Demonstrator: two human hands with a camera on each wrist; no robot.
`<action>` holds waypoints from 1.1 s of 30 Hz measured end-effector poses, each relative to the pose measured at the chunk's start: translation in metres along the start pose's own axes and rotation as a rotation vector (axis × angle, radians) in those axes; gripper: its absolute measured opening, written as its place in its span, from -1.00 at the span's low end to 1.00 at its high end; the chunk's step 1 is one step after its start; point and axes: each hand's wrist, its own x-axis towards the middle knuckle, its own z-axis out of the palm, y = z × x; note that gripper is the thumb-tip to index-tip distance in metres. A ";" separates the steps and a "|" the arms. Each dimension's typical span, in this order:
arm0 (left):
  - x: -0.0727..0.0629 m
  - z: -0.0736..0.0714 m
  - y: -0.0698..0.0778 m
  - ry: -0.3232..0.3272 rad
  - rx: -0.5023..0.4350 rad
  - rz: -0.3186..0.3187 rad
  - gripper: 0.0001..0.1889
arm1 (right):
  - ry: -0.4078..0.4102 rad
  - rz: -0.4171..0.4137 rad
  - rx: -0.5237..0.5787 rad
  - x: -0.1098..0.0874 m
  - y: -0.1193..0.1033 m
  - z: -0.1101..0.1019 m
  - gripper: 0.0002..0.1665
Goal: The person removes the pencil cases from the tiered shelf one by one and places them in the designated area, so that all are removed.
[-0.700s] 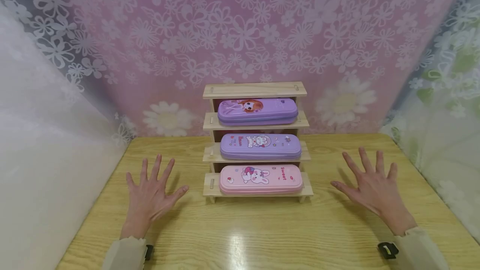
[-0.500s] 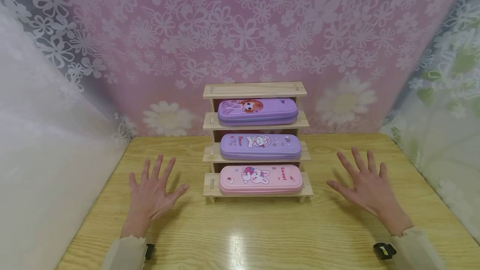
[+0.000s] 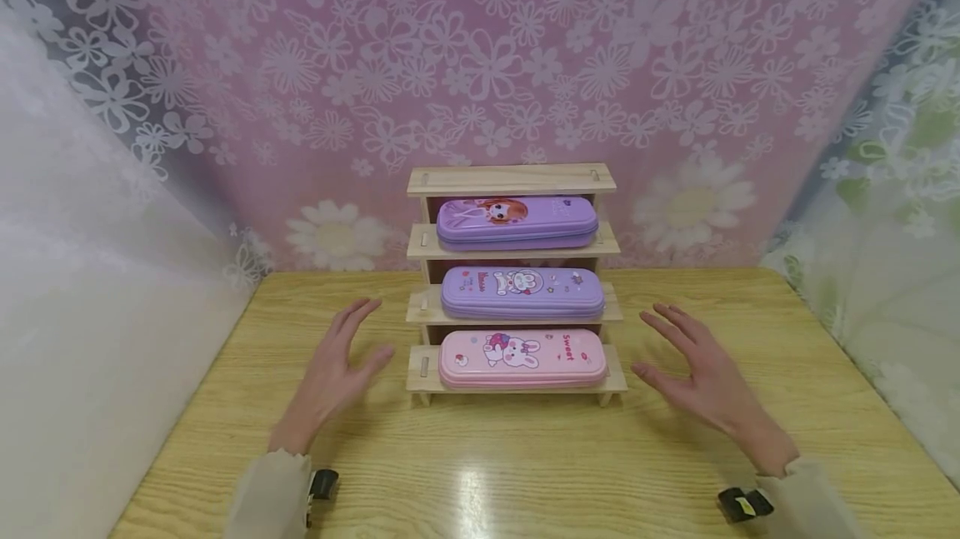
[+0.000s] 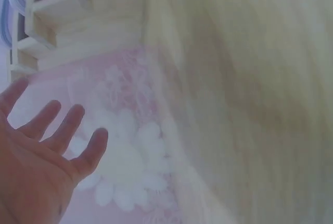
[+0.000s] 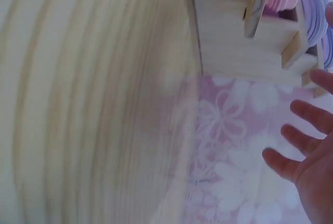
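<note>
A stepped wooden rack stands at the middle of the table, with a pencil case on each of its three lower tiers. At the bottom lies a pink pencil case with a rabbit and the word "Sweet". Above it is a lilac pencil case with a rabbit, and higher up a purple pencil case with a red-haired girl. My left hand is left of the rack, holding nothing, thumb towards the rack. On the other side, my right hand faces it, fingers apart and holding nothing.
The wood-grain table stretches out in front of and beside the rack. Behind it hangs a pink flowered curtain. Pale sheer fabric borders the left side, and a leafy one the right. A dark band sits on each wrist.
Both hands have moved inward towards the rack and turned from spread, backs up, to palms facing inward. The rack and pencil cases stay in place.
</note>
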 end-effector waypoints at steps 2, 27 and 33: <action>0.005 0.002 0.006 0.000 -0.073 0.015 -0.31 | 0.035 -0.042 0.038 0.001 -0.004 0.004 -0.05; 0.046 0.040 0.014 -0.014 -0.387 -0.051 -0.41 | 0.031 -0.162 0.189 0.012 -0.032 0.029 -0.22; 0.052 0.046 0.015 -0.020 -0.451 -0.090 -0.42 | 0.017 -0.206 0.222 0.015 -0.033 0.036 -0.29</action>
